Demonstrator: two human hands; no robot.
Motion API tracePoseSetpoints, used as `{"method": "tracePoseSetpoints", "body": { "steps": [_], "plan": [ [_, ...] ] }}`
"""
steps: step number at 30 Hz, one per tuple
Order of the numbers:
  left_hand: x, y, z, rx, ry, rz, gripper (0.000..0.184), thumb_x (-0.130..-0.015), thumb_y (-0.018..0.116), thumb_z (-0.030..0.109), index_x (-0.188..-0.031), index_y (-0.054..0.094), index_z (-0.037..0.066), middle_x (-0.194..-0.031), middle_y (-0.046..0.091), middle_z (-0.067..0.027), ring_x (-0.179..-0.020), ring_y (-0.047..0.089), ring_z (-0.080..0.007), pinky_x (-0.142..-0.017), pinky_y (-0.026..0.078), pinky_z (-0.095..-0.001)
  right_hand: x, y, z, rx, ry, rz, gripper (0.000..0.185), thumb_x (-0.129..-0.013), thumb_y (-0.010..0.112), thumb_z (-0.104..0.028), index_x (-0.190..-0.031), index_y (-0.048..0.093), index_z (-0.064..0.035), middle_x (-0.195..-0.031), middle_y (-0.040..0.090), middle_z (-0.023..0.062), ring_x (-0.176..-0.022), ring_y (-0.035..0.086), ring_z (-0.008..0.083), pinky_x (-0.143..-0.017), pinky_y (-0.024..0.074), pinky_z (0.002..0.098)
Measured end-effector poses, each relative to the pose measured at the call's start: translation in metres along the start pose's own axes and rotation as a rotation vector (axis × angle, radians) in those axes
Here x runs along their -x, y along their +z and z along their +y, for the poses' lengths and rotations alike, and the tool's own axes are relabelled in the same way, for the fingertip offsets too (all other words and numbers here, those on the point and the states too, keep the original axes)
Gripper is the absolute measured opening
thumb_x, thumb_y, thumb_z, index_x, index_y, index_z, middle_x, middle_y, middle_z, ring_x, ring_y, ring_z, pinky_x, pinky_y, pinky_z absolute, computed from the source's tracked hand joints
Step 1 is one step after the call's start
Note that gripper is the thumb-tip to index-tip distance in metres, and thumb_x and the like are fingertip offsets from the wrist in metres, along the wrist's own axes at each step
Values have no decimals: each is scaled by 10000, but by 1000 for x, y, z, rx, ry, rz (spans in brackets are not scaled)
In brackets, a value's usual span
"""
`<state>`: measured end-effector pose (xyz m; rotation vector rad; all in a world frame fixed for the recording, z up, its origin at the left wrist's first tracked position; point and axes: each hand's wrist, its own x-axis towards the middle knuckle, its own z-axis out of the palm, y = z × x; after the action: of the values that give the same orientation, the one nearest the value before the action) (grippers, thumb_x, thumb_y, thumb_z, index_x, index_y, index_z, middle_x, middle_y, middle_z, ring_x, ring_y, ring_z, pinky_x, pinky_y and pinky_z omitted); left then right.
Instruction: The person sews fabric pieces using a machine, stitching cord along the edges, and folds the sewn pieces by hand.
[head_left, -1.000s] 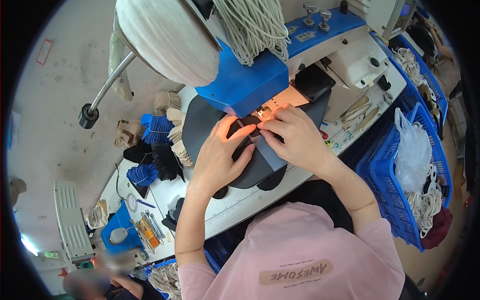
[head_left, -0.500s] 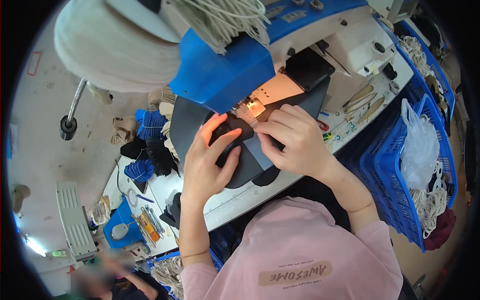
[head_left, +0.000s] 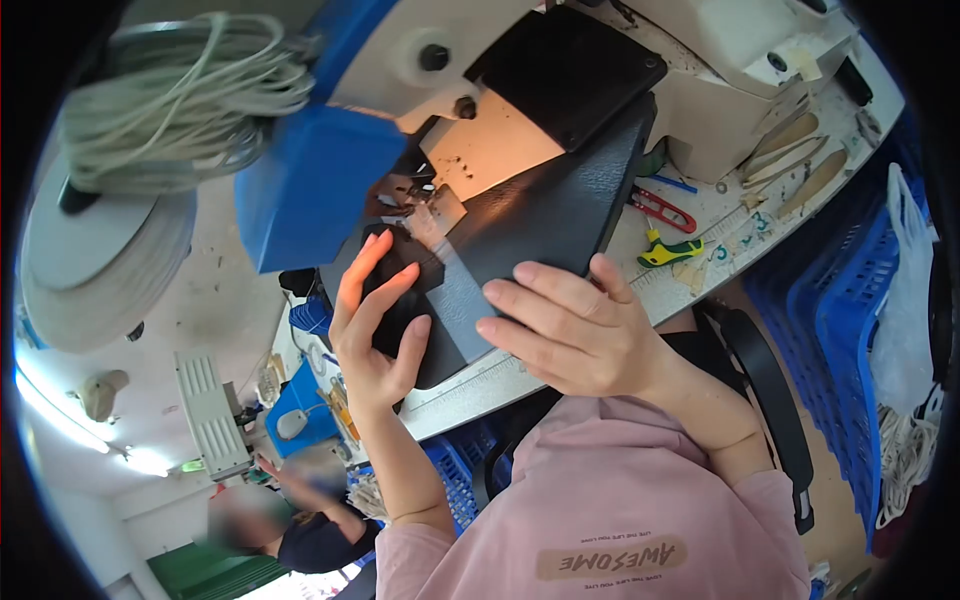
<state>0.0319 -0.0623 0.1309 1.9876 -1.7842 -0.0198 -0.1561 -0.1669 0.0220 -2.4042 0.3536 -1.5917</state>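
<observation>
My left hand [head_left: 380,335] rests with spread fingers on a dark fabric piece [head_left: 415,255] on the black plate [head_left: 540,210], left of the lit needle area. My right hand [head_left: 585,330] hovers over the near part of the plate, its fingers apart and nothing visible between them. Between the hands a grey strip [head_left: 455,305] runs toward the metal foot [head_left: 430,212] of a sewing machine. The blue machine head [head_left: 320,185] hangs above and left of the foot. Part of the dark fabric is hidden under my left fingers.
Red snips [head_left: 664,210] and a yellow-green tool [head_left: 670,250] lie right of the plate. Blue baskets [head_left: 830,300] stand at the right, with a plastic bag [head_left: 900,300]. White cord [head_left: 190,105] hangs at upper left. A co-worker [head_left: 320,540] sits at lower left.
My view has tilted and moved closer to the machine. My right hand has moved away from the needle area toward the near edge, its fingers now apart. My left hand stays on the fabric.
</observation>
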Motion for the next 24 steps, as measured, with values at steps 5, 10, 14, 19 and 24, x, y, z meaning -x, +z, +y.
{"method": "tracePoseSetpoints", "body": {
  "steps": [5, 10, 14, 19, 24],
  "plan": [
    [1, 1, -6, -41, -13, 24, 417, -751, 709, 274, -1057, 713, -10, -1290, 585, -267, -1301, 487, -434, -1088, 358, -508, 7, 2, 3, -101, 41, 32, 262, -918, 568, -189, -1151, 687, -209, -1240, 649, -48, -1230, 541, 124, -1209, 134, 450],
    [2, 5, -11, -51, 13, 75, 428, -782, 683, 358, -991, 711, -15, -1253, 596, -296, -1289, 484, -464, -1095, 329, -537, 9, -1, 12, -233, 4, 31, 223, -899, 579, -179, -1087, 699, -174, -1218, 644, -44, -1261, 519, 83, -1157, 269, 383],
    [5, 5, -15, -51, 7, 92, 425, -809, 665, 380, -949, 704, -19, -1232, 601, -314, -1278, 487, -474, -1097, 317, -545, 11, 2, 14, -239, -29, 63, 258, -931, 546, -172, -1138, 696, -206, -1231, 654, -58, -1271, 517, 68, -1185, 214, 407],
    [7, 4, -17, -90, 23, 108, 430, -835, 650, 395, -940, 701, -19, -1214, 606, -323, -1269, 491, -480, -1093, 315, -554, 9, -3, 18, -348, -23, 88, 221, -905, 571, -154, -1069, 718, -137, -1182, 676, -13, -1214, 571, 99, -1129, 311, 365],
    [8, 2, -13, -134, 16, 88, 438, -840, 649, 404, -939, 700, -20, -1213, 606, -322, -1266, 493, -478, -1091, 316, -557, 1, -15, 21, -585, 62, 154, 196, -859, 621, -127, -1012, 708, -38, -1097, 692, 66, -1076, 653, 167, -1009, 433, 354]
  ]
}}
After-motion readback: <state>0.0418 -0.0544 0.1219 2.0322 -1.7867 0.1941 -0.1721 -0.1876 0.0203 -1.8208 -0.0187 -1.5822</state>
